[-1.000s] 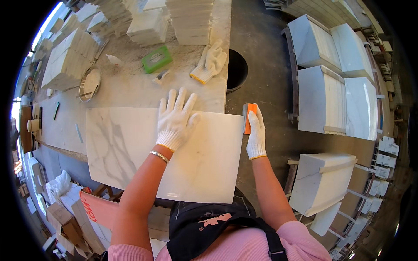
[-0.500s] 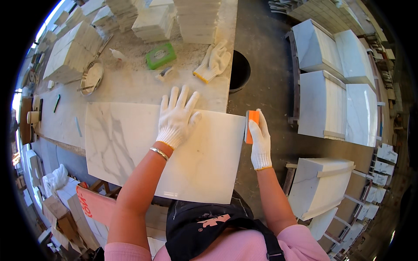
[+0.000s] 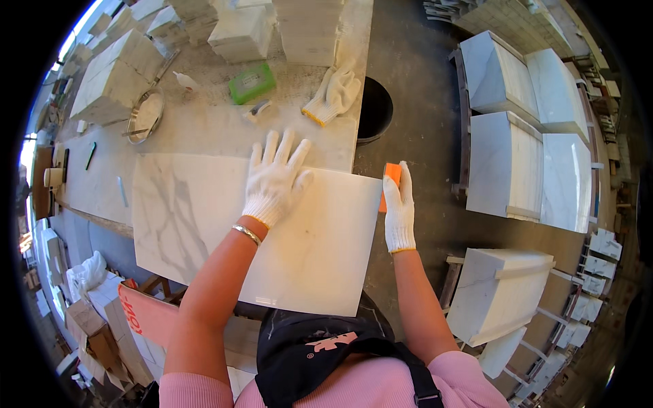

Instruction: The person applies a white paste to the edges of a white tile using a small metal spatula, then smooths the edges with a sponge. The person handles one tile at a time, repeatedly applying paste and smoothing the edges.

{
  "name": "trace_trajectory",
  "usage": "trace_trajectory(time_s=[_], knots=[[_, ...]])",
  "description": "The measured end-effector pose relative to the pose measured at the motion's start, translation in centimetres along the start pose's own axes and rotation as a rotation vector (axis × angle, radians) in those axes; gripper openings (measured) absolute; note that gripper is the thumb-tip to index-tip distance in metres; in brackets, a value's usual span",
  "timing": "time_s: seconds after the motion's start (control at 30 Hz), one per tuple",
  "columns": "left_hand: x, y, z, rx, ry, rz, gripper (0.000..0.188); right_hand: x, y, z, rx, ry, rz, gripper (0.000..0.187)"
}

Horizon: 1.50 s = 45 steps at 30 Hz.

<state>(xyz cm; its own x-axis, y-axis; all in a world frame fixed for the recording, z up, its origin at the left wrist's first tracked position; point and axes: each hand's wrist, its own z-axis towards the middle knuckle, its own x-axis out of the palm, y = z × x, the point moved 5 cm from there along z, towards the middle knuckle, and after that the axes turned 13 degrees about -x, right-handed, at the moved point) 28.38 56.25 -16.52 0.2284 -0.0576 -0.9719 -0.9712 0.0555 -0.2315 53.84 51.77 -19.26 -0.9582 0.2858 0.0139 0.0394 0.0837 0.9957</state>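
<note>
A white marble tile with grey veins [image 3: 309, 262] lies on the worktable, its near edge reaching out toward my body. My left hand [image 3: 275, 180], in a white knit glove, rests flat on the tile's upper middle with fingers spread. In a matching glove, my right hand [image 3: 400, 214] grips an orange sanding block [image 3: 392, 174]. The block is upright against the tile's right edge, near its far corner. My fingers cover much of the block, and its working face is hidden.
A spare pair of gloves [image 3: 333, 94], a green box [image 3: 252, 83] and a bowl of pale paste [image 3: 146, 117] sit on the table [image 3: 197, 139]. Tile stacks [image 3: 238, 32] stand behind them. A black bucket [image 3: 375, 112] is beyond the table's right edge; crated tiles [image 3: 503, 160] stand right.
My right hand has slid the sanding block a little farther away along the tile's right edge. The left hand stays spread on the tile.
</note>
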Motion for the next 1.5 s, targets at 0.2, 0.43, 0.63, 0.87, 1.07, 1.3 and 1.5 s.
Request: trace_trajectory(time_s=[0.2,0.43,0.63,0.87,1.07,1.3,1.5], knots=[[-0.3,0.3,-0.4,-0.008,-0.014,0.004,0.060,0.3,1.3,-1.3,0.061,0.036,0.059,0.071],[-0.5,-0.1,-0.1,0.008,-0.022,0.003,0.059,-0.7,-2.1,1.6,0.082,0.036,-0.024,0.071],[-0.3,0.2,-0.3,-0.009,-0.014,-0.003,0.060,0.4,1.1,-1.6,0.026,0.043,-0.006,0.071],[0.2,0.3,-0.2,-0.005,-0.009,0.003,0.061,-1.5,-0.8,0.7,0.111,0.054,0.035,0.074],[0.0,0.1,0.3,-0.003,-0.004,0.029,0.061,0.1,0.3,0.0,0.079,0.005,0.053,0.071],[-0.4,-0.1,-0.1,0.009,0.005,0.071,0.061,-1.6,0.8,0.0,0.144,-0.012,0.169,0.072],[0.0,-0.6,0.4,0.034,0.002,0.109,0.061,-0.3,-1.8,0.9,0.142,-0.005,0.060,0.072]])
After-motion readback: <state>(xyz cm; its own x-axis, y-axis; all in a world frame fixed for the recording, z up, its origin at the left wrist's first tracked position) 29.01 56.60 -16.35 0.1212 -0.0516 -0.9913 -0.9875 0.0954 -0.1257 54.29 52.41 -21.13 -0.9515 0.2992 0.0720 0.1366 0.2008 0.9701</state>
